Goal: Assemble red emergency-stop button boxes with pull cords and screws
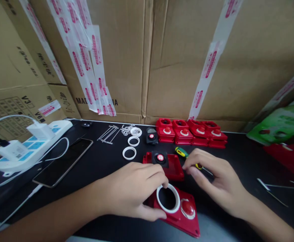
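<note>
With my left hand (137, 191), partly spread, I'm gripping the near red cover (184, 223), touching its white ring (178, 200); my half-curled right hand (214, 179) is covering the screwdriver (181, 152), whether gripping I can't tell.

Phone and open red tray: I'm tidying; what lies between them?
In the head view, a white ring lies between the phone and the red tray, a second ring beyond it; the left hand is on the near side.

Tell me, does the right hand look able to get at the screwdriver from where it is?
Probably yes: the right hand overlaps part of the screwdriver in this view, and nothing seems to stand between them. Whether it already grips it, I can't tell.
</note>
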`<control>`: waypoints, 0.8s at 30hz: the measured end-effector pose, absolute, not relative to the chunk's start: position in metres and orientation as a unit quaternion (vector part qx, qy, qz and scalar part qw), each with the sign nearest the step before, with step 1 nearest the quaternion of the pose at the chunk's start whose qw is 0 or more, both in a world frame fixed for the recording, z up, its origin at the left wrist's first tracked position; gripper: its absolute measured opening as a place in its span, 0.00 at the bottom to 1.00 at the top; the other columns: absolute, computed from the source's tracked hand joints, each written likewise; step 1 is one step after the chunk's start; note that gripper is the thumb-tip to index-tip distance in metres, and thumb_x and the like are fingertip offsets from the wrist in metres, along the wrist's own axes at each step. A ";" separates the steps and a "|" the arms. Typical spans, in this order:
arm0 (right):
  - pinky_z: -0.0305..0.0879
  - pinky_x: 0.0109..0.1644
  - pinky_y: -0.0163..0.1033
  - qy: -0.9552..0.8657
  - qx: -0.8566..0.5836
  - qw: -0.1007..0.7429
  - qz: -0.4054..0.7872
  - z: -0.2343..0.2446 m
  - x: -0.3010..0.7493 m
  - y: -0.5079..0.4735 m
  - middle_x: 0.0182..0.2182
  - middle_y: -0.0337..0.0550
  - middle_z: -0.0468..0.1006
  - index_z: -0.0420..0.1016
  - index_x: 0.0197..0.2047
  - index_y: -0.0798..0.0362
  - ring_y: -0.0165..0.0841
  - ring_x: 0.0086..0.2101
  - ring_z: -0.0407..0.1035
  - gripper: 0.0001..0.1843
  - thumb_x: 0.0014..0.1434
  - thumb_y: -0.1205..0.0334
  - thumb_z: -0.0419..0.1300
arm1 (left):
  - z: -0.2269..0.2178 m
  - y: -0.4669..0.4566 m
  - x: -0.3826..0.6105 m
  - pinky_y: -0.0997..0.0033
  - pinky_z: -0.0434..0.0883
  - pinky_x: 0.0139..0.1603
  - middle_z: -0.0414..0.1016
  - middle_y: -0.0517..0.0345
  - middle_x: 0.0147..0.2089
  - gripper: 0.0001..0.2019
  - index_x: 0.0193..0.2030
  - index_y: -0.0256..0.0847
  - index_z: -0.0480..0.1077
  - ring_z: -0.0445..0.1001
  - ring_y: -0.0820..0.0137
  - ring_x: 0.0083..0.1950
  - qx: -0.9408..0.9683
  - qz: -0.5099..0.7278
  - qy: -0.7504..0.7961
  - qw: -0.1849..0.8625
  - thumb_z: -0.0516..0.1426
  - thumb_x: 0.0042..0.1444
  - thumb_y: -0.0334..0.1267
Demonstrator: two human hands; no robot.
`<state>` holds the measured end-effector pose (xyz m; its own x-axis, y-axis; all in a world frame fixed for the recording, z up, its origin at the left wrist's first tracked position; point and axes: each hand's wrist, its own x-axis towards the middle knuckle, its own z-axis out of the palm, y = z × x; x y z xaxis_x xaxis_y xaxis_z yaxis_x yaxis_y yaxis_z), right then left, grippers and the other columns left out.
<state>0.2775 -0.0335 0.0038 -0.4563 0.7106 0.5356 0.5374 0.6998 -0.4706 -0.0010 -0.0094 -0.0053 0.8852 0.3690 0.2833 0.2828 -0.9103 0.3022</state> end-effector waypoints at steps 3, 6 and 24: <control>0.73 0.44 0.45 -0.885 -0.341 0.298 0.112 0.010 0.275 -0.043 0.39 0.42 0.81 0.74 0.46 0.46 0.37 0.38 0.76 0.03 0.69 0.63 0.63 | -0.004 -0.013 -0.001 0.63 0.74 0.41 0.78 0.56 0.49 0.23 0.46 0.41 0.70 0.80 0.62 0.42 0.967 0.126 0.195 0.104 0.72 0.56 0.52; 0.74 0.45 0.46 -0.901 -0.334 0.261 0.099 0.013 0.271 -0.052 0.41 0.43 0.82 0.75 0.47 0.46 0.38 0.39 0.76 0.13 0.65 0.51 0.70 | 0.000 -0.018 -0.001 0.61 0.74 0.38 0.78 0.54 0.52 0.24 0.45 0.41 0.70 0.80 0.61 0.40 0.973 0.091 0.204 0.059 0.72 0.56 0.55; 0.61 0.37 0.40 -0.894 -0.351 0.239 0.144 0.005 0.266 -0.055 0.35 0.37 0.76 0.72 0.42 0.51 0.32 0.31 0.69 0.25 0.61 0.38 0.71 | -0.003 -0.020 0.002 0.66 0.76 0.41 0.82 0.58 0.51 0.28 0.49 0.43 0.66 0.83 0.63 0.44 0.942 0.200 0.197 0.184 0.73 0.54 0.55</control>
